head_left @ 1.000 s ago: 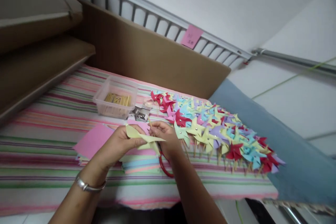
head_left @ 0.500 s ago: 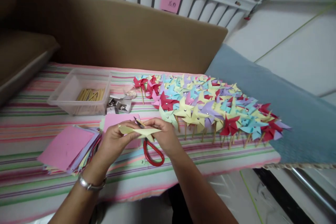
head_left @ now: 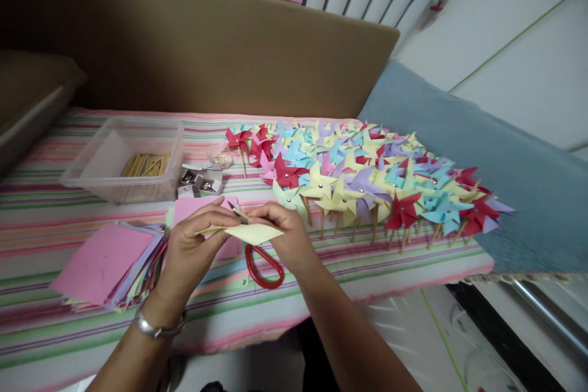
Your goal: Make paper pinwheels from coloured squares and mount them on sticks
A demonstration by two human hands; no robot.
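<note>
Pale yellow pinwheel paper is held between my two hands. My left hand pinches its left side, fingers closed over the top. My right hand grips its right side with thumb and fingers. A short wooden stick shows behind the paper, close to my right fingertips; its far end is hidden. Red-handled scissors lie on the cloth beneath the paper, their blades partly covered. Behind my left hand lie pink paper sheets.
A clear plastic box holds wooden sticks. Beside it sits a small box of metal fasteners. A paper stack lies left. Many finished pinwheels crowd the right. A brown board backs the striped cloth.
The yellow paper has turned in my hands, and its broad face now tilts more toward me. The view has shifted slightly; the scissors and boxes stay in place.
</note>
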